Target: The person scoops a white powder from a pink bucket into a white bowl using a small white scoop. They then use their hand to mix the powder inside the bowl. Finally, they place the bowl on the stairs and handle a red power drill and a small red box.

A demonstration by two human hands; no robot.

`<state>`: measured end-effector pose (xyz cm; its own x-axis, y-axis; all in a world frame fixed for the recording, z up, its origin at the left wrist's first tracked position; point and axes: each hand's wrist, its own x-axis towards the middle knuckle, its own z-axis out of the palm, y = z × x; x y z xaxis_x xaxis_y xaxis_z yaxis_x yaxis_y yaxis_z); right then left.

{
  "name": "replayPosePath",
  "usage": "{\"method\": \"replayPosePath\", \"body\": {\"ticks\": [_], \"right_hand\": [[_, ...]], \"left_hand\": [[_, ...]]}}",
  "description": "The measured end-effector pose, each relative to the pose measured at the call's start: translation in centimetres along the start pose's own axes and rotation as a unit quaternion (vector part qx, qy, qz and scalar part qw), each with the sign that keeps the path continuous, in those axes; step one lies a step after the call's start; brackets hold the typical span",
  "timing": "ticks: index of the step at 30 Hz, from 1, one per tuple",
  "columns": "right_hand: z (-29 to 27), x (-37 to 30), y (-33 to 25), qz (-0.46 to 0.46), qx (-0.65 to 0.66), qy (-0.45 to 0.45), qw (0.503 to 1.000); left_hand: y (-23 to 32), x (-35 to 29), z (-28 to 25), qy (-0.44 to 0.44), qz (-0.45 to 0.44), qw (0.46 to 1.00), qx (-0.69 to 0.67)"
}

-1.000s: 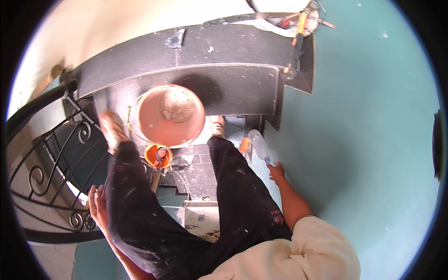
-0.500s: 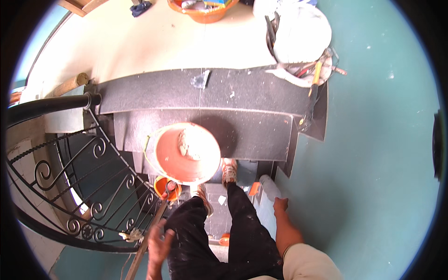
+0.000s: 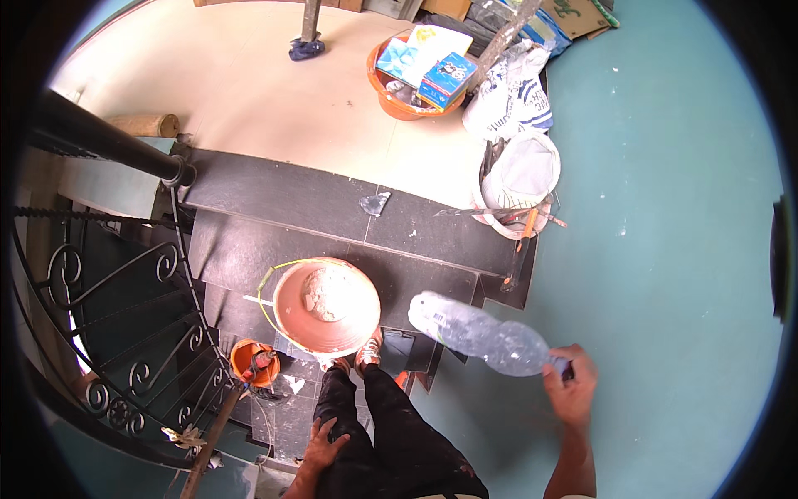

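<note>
My right hand [image 3: 572, 387] is closed round the neck of a large clear plastic bottle [image 3: 486, 335]. The bottle lies tilted in the air, its base pointing left toward a big pinkish bucket [image 3: 362, 320]. Some whitish, lumpy material [image 3: 322, 297] sits at the bottom of that bucket, which stands on the dark steps in front of my feet. A yellow-green handle hangs at the bucket's left side. My left hand [image 3: 321, 449] rests on my left thigh with its fingers spread, holding nothing.
A small orange bucket [image 3: 241, 358] holding a red tool stands left of my feet. Black iron railing [image 3: 158, 266] curves along the left. On the upper step is a white bucket [image 3: 492, 223] with tools; an orange basin [image 3: 386, 101] with boxes sits farther back. A teal wall [image 3: 657, 274] rises on the right.
My right hand has lifted the bottle from low beside the wall, up and toward the big bucket. My left hand has come down onto my thigh. The view has shifted.
</note>
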<state>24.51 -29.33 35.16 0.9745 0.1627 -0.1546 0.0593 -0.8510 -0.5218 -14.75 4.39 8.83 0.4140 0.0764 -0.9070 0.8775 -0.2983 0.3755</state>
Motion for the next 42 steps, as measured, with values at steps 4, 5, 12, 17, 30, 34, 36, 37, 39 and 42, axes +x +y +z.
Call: {"method": "replayPosePath", "body": {"ticks": [4,5,12,17,30,34,36,37,39,42], "right_hand": [[-1.6,9.8,-4.7,-0.149,0.039,0.174,0.973],[-1.7,12.4,-5.7,-0.136,0.044,0.182,0.973],[4.0,33.3,-7.8,-0.107,-0.088,0.094,0.986],[8.2,45.4,-1.2,-0.111,-0.188,0.055,0.974],[22.4,22.1,-8.2,-0.147,0.021,-0.117,0.982],[31.2,18.3,-6.6,-0.190,-0.036,-0.178,0.965],[34.3,18.5,-5.6,-0.089,-0.020,-0.205,0.974],[35.3,19.0,-5.1,-0.070,0.005,-0.207,0.976],[37.3,20.6,-4.4,-0.017,0.025,-0.190,0.981],[39.8,24.4,-3.3,-0.021,-0.051,-0.129,0.990]], "left_hand": [[-1.7,0.2,1.0,0.003,0.010,1.000,-0.020],[-2.1,0.4,1.2,0.007,0.012,1.000,-0.028],[-3.4,0.7,3.2,0.007,0.051,0.999,-0.011],[-3.6,0.0,4.4,0.020,0.038,0.996,-0.081],[0.8,-1.0,2.8,-0.007,-0.073,0.984,-0.159],[0.1,-0.8,3.1,-0.004,-0.073,0.980,-0.184],[-0.4,-0.8,3.3,-0.001,-0.070,0.978,-0.195],[-0.5,-0.9,3.5,0.001,-0.068,0.977,-0.204],[-0.9,-1.0,3.8,0.005,-0.072,0.974,-0.215],[-1.4,-1.1,4.0,0.008,-0.071,0.974,-0.216]]}}
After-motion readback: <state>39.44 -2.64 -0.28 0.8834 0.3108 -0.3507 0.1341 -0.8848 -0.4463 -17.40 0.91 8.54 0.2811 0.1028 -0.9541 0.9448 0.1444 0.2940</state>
